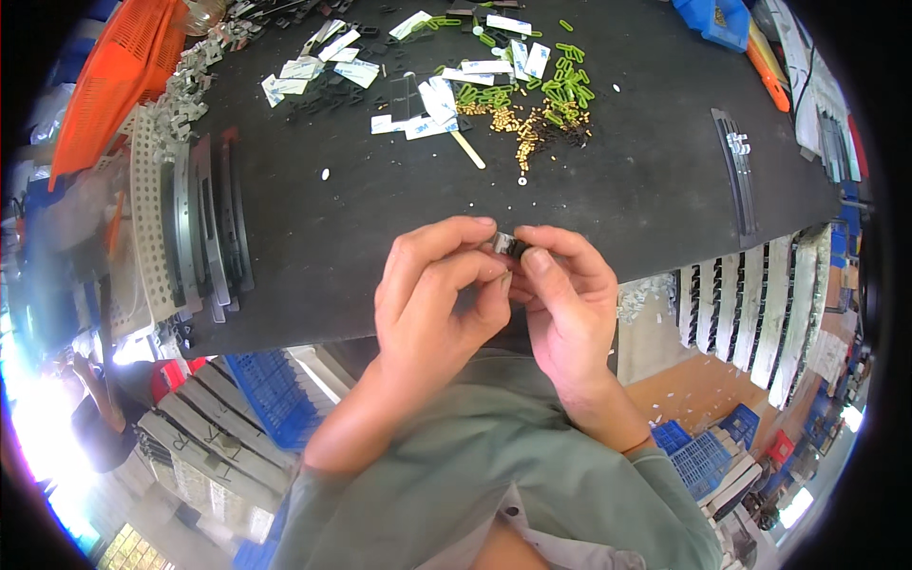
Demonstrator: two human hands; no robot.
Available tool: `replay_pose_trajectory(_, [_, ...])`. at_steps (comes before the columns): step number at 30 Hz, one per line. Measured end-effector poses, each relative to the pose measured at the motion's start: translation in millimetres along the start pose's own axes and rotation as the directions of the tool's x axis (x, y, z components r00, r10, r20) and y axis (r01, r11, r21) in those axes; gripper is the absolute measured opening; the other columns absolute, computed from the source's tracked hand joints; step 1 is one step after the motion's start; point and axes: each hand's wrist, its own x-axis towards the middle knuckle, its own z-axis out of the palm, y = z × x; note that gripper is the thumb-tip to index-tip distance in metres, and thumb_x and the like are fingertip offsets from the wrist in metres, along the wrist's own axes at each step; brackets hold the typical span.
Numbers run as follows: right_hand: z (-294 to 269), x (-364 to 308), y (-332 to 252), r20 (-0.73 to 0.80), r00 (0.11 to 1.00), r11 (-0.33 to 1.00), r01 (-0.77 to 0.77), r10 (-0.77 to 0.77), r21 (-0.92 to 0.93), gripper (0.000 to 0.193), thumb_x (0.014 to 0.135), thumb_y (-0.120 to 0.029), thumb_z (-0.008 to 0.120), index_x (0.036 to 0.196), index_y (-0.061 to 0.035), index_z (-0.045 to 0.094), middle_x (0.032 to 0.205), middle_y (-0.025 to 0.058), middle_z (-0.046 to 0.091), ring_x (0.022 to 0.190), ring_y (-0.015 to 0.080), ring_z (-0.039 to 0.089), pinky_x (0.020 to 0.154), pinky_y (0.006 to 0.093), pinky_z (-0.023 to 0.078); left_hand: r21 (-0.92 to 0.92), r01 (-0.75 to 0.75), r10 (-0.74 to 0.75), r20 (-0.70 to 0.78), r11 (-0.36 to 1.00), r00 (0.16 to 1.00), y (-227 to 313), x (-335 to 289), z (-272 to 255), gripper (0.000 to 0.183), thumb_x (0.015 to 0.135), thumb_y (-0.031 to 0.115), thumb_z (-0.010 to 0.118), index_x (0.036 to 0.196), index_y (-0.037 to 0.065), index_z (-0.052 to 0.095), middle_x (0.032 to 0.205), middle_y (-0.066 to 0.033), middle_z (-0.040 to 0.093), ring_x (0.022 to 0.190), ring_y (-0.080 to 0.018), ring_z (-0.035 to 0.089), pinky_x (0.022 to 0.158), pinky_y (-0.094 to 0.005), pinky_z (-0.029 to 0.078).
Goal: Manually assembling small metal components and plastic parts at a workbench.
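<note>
Black and silver, the small black-and-silver part (510, 245) lies between the two hands, just above the near edge of the black worktop (627, 180). The right hand (572, 309) pinches its dark end between thumb and forefinger. The left hand (437, 290) is curled with its fingertips at the silvery end; whether these grip the part or merely steady it cannot be told, since the fingers hide the contact. Both forearms enter from below, bordered by grey-green sleeves (670, 494). Beyond the hands, a tiny white ring (522, 180) lies alone on the worktop, near the tip of a scatter of brass-coloured cylinders (528, 144). Small dark pieces (559, 135) mingle with the cylinders on their right, and green oblong loops (570, 81) are heaped just behind. A flat wooden stick (467, 150) projects toward the person from beneath white printed strips (437, 99). At the left, long metal strips (204, 223) lie side by side; beyond them stand a bank of small grey clips (185, 100) and an orange perforated basket (114, 85). Narrow dark strips (734, 176) lie near the right edge, and a blue bin (717, 24) occupies the far right corner.
</note>
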Motion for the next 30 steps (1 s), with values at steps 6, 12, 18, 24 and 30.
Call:
replay_pose_trajectory(6, [11, 0, 4, 0.055, 0.98, 0.959, -0.199, 0.191, 0.201, 0.022, 0.105, -0.009, 0.058, 0.123, 0.0028, 0.064, 0.108, 0.0135, 0.073, 0.096, 0.0189, 0.074, 0.087, 0.0318, 0.061, 0.167, -0.047, 0.063, -0.091, 0.985, 0.994, -6, -9, 3, 0.019, 0.078, -0.003, 0.08, 0.09, 0.003, 0.067, 0.112, -0.0165, 0.069, 0.097, -0.028, 0.069, 0.076, -0.0336, 0.059])
replay_pose_trajectory(12, [13, 4, 0, 0.008, 0.971, 0.971, -0.237, 0.237, -0.024, 0.029, 0.105, -0.007, 0.057, 0.131, 0.0047, 0.059, 0.108, 0.0173, 0.073, 0.098, 0.0255, 0.074, 0.089, 0.04, 0.063, -0.26, 0.174, -0.174, 0.024, 0.95, 0.984, -21, -11, -5, 0.024, 0.084, -0.005, 0.077, 0.105, 0.002, 0.066, 0.113, -0.0187, 0.071, 0.097, -0.0265, 0.072, 0.08, -0.0338, 0.06])
replay_pose_trajectory(18, [-4, 9, 12, 0.094, 0.99, 0.962, -0.075, 0.102, -0.263, 0.029, 0.099, 0.003, 0.061, 0.127, 0.0078, 0.063, 0.103, 0.0169, 0.072, 0.087, 0.0229, 0.074, 0.079, 0.0374, 0.065, -0.306, 0.375, -0.307, 0.247, 0.875, 0.919, -9, 4, -33, 0.014, 0.091, 0.0, 0.071, 0.105, 0.002, 0.076, 0.108, -0.0131, 0.072, 0.093, -0.0211, 0.073, 0.08, -0.0324, 0.059])
replay_pose_trajectory(24, [-13, 25, 24, 0.029, 0.995, 0.949, 0.103, -0.098, -0.297, 0.02, 0.101, -0.001, 0.06, 0.119, 0.0066, 0.062, 0.109, 0.0141, 0.07, 0.088, 0.0188, 0.071, 0.078, 0.0344, 0.062, 0.032, 0.299, -0.291, 0.359, 0.954, 0.887, -58, 82, -65, 0.032, 0.091, 0.007, 0.072, 0.122, -0.002, 0.067, 0.103, -0.014, 0.072, 0.092, -0.0187, 0.071, 0.083, -0.0326, 0.056])
replay_pose_trajectory(30, [-9, 28, 28, 0.112, 0.982, 0.923, 0.181, -0.152, -0.339, 0.018, 0.099, 0.004, 0.061, 0.117, 0.0059, 0.063, 0.104, 0.0091, 0.067, 0.089, 0.0141, 0.069, 0.082, 0.0298, 0.059, 0.642, 0.024, 0.002, -0.04, 0.767, 0.999, -214, 195, -80, 0.034, 0.087, 0.014, 0.07, 0.12, 0.004, 0.07, 0.113, -0.0187, 0.066, 0.105, -0.0373, 0.064, 0.095, -0.0442, 0.051])
